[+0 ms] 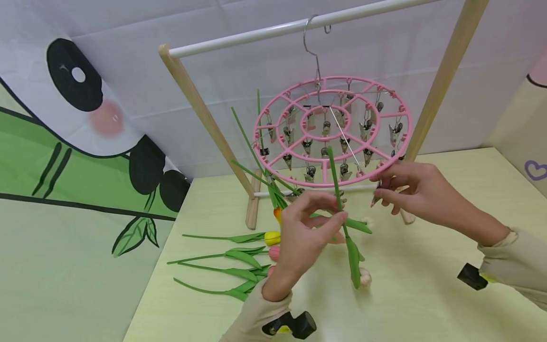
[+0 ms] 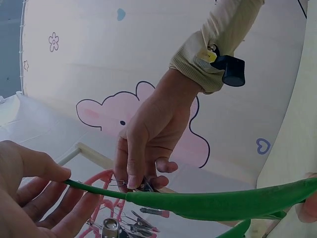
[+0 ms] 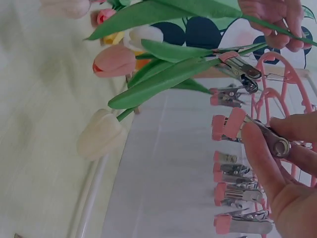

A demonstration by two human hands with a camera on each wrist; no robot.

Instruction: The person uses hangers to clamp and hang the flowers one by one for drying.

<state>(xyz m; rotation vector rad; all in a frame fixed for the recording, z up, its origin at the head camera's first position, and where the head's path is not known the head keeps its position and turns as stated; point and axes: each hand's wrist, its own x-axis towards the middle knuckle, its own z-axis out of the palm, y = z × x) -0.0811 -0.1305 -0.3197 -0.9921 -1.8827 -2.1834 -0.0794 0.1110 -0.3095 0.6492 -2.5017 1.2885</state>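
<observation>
My left hand pinches the green stem of a pale tulip between thumb and fingers. Its stem end points up and its blossom hangs down. To the right, my right hand pinches a metal clip with pink tips at the rim of a round pink hanger. In the right wrist view, another clip grips the stem of a white tulip. A peach-pink tulip hangs near it. The held tulip's long leaf crosses the left wrist view.
A white rail on wooden legs carries the hanger by its metal hook. Several clips dangle around the rings. On the table at left lie several tulips, including a yellow tulip and a pink tulip.
</observation>
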